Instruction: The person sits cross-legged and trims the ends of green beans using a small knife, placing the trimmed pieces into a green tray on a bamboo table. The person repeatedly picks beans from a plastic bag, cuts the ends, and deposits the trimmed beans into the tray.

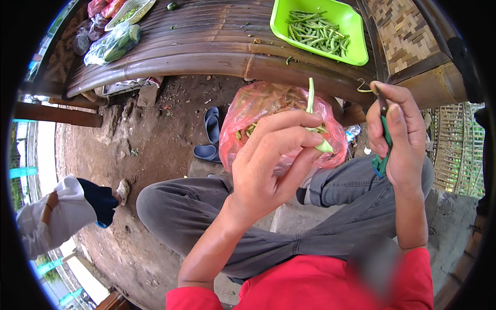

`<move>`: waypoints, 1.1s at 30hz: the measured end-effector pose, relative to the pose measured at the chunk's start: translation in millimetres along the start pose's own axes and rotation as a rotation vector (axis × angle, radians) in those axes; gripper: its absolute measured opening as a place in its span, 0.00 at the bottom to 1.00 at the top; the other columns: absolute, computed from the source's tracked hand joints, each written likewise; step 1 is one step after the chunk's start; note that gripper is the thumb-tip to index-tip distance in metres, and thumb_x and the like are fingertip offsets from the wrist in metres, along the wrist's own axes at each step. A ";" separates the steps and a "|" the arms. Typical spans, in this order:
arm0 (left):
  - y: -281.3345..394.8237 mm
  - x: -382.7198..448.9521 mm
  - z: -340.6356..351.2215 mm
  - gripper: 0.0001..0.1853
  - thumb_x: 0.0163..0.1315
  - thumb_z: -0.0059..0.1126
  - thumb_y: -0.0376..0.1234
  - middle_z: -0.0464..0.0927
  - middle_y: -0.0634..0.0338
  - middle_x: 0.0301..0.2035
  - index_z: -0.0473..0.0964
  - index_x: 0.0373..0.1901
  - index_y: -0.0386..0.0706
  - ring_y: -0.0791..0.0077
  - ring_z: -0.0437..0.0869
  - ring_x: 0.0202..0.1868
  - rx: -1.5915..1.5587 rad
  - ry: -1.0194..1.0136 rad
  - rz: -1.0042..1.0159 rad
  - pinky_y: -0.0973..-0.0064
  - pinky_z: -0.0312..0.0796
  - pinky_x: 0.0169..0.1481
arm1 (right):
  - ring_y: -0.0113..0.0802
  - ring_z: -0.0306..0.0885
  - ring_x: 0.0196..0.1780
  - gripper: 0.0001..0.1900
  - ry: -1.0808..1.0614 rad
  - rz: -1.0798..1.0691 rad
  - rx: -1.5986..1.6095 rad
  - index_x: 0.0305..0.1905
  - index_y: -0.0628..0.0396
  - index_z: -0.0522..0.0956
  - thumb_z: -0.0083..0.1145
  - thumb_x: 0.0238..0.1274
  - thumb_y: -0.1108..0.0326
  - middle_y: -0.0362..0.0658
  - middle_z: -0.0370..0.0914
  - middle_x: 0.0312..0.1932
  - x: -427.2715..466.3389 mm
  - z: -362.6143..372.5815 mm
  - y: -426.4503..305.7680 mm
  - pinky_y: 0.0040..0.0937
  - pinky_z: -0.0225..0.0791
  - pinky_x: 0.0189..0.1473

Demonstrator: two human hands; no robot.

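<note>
Between the thumb and fingers of my left hand (273, 155) is a pale green bean pod (310, 95), its upper end pointing away from me. My right hand (401, 131) grips a small knife with a green handle (385, 135), its dark blade partly hidden by my fingers. A thin curled strip of bean string (363, 86) hangs by the blade and fingertip. Below my left hand stands an open red plastic bag (248, 104) holding bean pods and trimmings. On the bamboo bench, a lime-green basin (279, 23) contains many green beans (317, 33).
The bamboo bench (193, 42) crosses in front of me. At its left lie a clear bag of cucumbers (114, 44) and a white basket (135, 13). Blue slippers (212, 126) rest on the dirt ground. Another person (62, 213) is at the left.
</note>
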State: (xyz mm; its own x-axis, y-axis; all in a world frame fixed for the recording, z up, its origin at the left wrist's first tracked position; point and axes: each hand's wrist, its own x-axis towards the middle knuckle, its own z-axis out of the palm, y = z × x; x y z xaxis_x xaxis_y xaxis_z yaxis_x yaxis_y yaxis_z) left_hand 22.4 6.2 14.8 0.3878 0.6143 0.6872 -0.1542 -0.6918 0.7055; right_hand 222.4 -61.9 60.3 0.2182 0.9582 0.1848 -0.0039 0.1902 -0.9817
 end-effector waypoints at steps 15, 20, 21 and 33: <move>-9.9 -2.4 5.0 0.14 0.48 0.73 0.22 0.78 0.56 0.35 0.76 0.34 0.36 0.78 0.81 0.32 -0.079 0.169 -0.243 0.82 0.74 0.33 | 0.14 0.59 0.23 0.33 -0.268 0.203 -0.144 0.73 0.58 0.57 0.48 0.72 0.50 0.34 0.69 0.22 -9.7 16.5 1.1 0.13 0.51 0.24; -8.2 -2.3 4.7 0.16 0.43 0.75 0.22 0.78 0.55 0.32 0.75 0.32 0.39 0.68 0.81 0.32 0.115 0.142 -0.074 0.75 0.73 0.33 | 0.18 0.67 0.28 0.24 -0.336 0.190 0.013 0.60 0.59 0.61 0.55 0.69 0.57 0.38 0.70 0.26 -13.9 22.6 6.5 0.16 0.59 0.29; -6.9 -2.9 4.2 0.16 0.43 0.75 0.22 0.78 0.55 0.32 0.76 0.32 0.39 0.68 0.81 0.32 0.144 0.130 -0.074 0.75 0.73 0.32 | 0.19 0.67 0.28 0.25 -0.340 0.167 0.020 0.60 0.60 0.61 0.55 0.69 0.56 0.39 0.70 0.26 -14.6 24.1 7.0 0.16 0.60 0.30; 0.5 0.2 1.6 0.14 0.44 0.70 0.19 0.76 0.60 0.31 0.77 0.31 0.40 0.77 0.75 0.24 0.286 0.087 -0.045 0.80 0.66 0.22 | 0.20 0.69 0.28 0.31 -0.357 0.047 -0.086 0.63 0.64 0.60 0.55 0.68 0.51 0.41 0.72 0.31 -13.7 31.6 10.7 0.18 0.63 0.30</move>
State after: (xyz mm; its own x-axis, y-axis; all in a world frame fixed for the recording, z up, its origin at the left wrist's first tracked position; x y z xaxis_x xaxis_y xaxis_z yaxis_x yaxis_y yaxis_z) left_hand 23.9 5.4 15.1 0.3077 0.6686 0.6770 0.1285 -0.7342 0.6667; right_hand 188.5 -66.2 48.7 -0.1344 0.9825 0.1292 0.0792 0.1407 -0.9869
